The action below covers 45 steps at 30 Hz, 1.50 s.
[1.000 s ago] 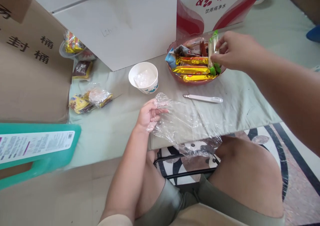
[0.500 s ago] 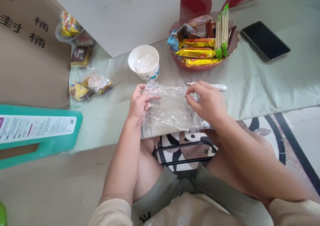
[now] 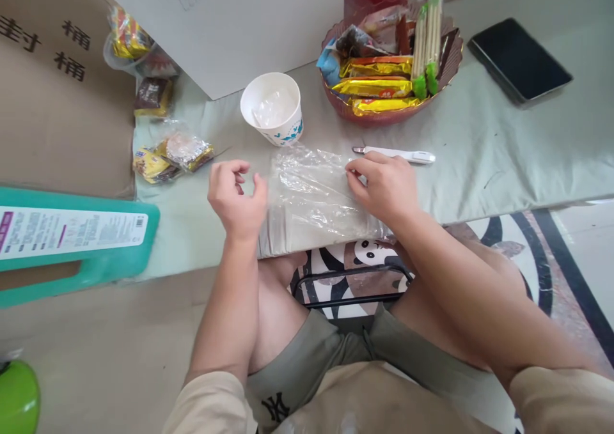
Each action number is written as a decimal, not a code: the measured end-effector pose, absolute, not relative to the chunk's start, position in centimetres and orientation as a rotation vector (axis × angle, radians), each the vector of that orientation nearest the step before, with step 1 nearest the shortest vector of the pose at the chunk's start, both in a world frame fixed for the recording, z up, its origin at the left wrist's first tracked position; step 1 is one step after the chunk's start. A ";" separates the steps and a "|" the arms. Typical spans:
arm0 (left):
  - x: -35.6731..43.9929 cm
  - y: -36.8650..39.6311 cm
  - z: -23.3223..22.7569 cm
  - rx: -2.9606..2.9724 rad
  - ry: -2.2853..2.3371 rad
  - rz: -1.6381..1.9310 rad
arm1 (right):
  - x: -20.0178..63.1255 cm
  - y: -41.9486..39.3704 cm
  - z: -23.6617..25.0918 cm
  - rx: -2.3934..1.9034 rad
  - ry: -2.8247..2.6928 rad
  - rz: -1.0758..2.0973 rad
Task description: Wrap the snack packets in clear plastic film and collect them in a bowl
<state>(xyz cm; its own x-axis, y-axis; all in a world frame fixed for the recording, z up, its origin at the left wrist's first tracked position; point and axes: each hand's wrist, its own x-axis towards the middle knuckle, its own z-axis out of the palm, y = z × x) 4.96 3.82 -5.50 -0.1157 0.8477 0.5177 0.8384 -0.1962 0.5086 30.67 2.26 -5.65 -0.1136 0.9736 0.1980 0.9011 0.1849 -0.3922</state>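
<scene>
A clear plastic sheet point(image 3: 311, 194) lay flat on the surface point(image 3: 480, 159), at its near edge. The right hand point(image 3: 384, 188) rested on the sheet's right side, fingers point(image 3: 357, 165) bent and pinching the plastic. The left hand point(image 3: 236, 197) hovered just beside the sheet's left edge, fingers loosely curled and holding nothing. A paper cup point(image 3: 273, 109), a white pen point(image 3: 396, 155) and a snack bowl point(image 3: 388, 111) stood beyond.
</scene>
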 end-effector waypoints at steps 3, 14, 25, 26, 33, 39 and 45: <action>6.4 2.5 -4.8 2.488 1.571 0.999 | 30.6 2.2 -5.4 -1.789 -2.038 0.230; 7.8 2.9 -5.4 2.276 1.635 0.315 | 30.5 0.4 -4.9 -1.713 -1.928 0.509; 7.1 3.9 -6.9 1.378 1.491 1.016 | 28.5 -1.5 -5.7 -1.246 -1.949 0.993; 7.0 4.0 -7.1 1.340 1.488 1.027 | 28.5 -1.6 -5.8 -1.182 -1.991 1.005; 6.5 3.8 -6.7 1.559 1.386 0.994 | 27.9 -2.4 -7.5 -0.959 -2.287 0.941; 7.7 3.8 -5.7 1.710 1.525 0.939 | 27.2 -2.5 -6.9 -0.711 -2.291 0.878; 7.1 3.6 -5.2 1.442 1.403 0.993 | 29.3 -1.0 -4.8 -1.049 -1.811 0.757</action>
